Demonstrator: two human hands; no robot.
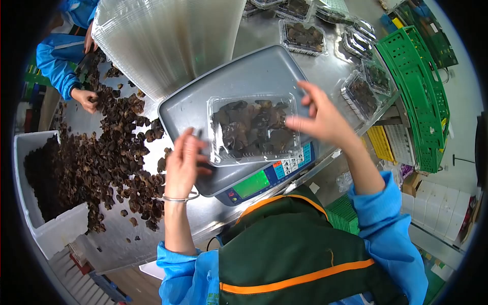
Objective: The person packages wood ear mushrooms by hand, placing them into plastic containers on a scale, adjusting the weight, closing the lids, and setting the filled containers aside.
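A clear plastic clamshell box filled with dark wood ear mushrooms sits on the grey pan of a weighing scale. At the box's left side is my left hand, fingers apart and a bracelet on its wrist. My right hand hovers at the right edge of the box, thumb and fingers spread, with its thumb tip over the rim. Neither hand holds anything. Below the pan, the scale's green display and keypad face me.
Loose mushrooms cover the metal table to the left, beside a white foam box. A tall stack of clear trays stands behind the scale. Several filled boxes lie at the back right, near green crates. Another person's hand touches the pile.
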